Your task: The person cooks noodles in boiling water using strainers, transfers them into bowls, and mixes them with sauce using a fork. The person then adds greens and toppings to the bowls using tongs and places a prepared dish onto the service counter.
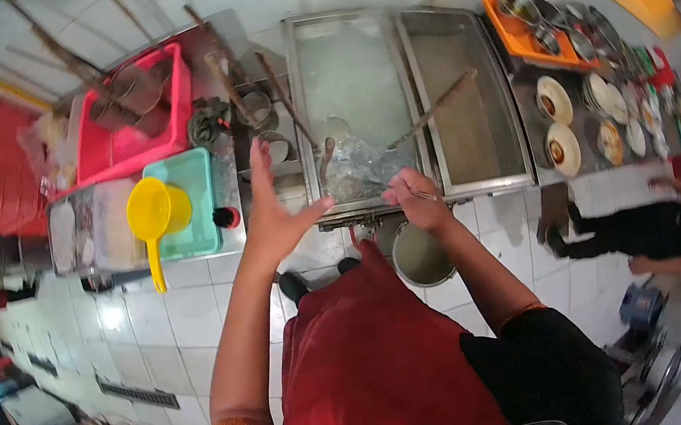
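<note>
My left hand is held up at the near left of a steaming vat, its fingers spread and nothing in them. My right hand is closed over the vat's front edge, around a thin metal handle whose far end runs toward the water; what it belongs to is hard to make out. Bubbling, cloudy water churns between the hands. Wooden handles lean in the vat at its left side, and a longer wooden handle lies across the divider into the second vat.
At left are a yellow dipper, a teal tray and a pink basin. Bowls and an orange tray stand at right. A bucket sits below the vat. Another person stands at far right.
</note>
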`<state>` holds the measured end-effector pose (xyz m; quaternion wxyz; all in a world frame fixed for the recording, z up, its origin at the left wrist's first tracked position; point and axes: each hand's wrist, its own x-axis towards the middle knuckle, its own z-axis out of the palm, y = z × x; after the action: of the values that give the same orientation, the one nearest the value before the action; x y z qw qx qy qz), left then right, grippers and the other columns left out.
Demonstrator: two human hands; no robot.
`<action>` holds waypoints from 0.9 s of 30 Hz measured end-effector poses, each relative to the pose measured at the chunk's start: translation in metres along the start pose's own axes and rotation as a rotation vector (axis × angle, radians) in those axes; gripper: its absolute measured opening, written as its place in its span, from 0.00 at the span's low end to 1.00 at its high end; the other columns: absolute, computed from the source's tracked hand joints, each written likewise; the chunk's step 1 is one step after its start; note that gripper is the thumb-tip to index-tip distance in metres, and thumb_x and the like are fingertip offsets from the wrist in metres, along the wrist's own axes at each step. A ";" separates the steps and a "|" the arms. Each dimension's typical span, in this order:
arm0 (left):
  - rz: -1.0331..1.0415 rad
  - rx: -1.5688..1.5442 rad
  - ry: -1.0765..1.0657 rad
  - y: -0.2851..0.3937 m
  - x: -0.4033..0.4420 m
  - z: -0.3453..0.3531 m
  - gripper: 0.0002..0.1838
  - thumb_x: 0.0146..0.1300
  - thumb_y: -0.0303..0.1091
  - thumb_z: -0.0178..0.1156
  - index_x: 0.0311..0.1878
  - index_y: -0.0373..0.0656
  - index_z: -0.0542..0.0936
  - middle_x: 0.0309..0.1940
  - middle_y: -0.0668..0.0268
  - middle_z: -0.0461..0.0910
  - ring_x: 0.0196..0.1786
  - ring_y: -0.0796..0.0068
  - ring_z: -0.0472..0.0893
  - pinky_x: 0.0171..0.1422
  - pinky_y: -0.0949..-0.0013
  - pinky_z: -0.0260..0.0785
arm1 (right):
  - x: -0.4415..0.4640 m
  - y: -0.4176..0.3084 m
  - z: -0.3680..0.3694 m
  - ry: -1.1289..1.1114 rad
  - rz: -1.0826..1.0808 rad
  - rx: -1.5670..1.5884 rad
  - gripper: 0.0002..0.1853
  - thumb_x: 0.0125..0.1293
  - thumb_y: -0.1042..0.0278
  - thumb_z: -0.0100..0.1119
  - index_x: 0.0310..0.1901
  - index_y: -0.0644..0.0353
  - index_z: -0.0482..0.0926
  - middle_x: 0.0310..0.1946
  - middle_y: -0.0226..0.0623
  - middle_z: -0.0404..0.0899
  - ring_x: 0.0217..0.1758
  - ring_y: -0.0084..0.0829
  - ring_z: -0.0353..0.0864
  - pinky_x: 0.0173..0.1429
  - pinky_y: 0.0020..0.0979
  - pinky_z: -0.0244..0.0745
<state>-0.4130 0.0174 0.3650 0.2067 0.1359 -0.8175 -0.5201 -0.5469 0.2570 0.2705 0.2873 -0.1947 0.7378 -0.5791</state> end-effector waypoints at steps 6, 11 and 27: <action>0.192 0.113 -0.075 -0.010 0.083 0.031 0.57 0.53 0.36 0.76 0.78 0.41 0.46 0.69 0.51 0.66 0.71 0.59 0.68 0.72 0.59 0.62 | -0.021 0.042 0.035 0.218 -0.242 -0.297 0.11 0.70 0.66 0.51 0.31 0.63 0.70 0.26 0.47 0.77 0.29 0.44 0.80 0.36 0.41 0.73; 0.048 -0.310 -0.218 -0.054 0.109 0.059 0.17 0.66 0.39 0.67 0.46 0.39 0.72 0.33 0.69 0.75 0.35 0.78 0.74 0.41 0.70 0.67 | -0.037 0.034 0.087 0.359 -0.063 -0.079 0.10 0.68 0.67 0.55 0.31 0.61 0.70 0.24 0.40 0.73 0.29 0.37 0.78 0.34 0.40 0.72; 0.206 -0.329 -0.062 0.018 0.076 0.063 0.27 0.76 0.45 0.51 0.18 0.42 0.67 0.18 0.68 0.69 0.23 0.78 0.66 0.31 0.69 0.61 | -0.072 -0.036 0.070 0.471 -0.197 -0.399 0.07 0.68 0.68 0.53 0.38 0.62 0.70 0.27 0.51 0.77 0.33 0.56 0.79 0.38 0.49 0.72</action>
<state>-0.5101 0.0420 0.3723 0.2532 -0.0004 -0.7370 -0.6267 -0.4479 0.2406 0.3077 0.0074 -0.1781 0.8607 -0.4769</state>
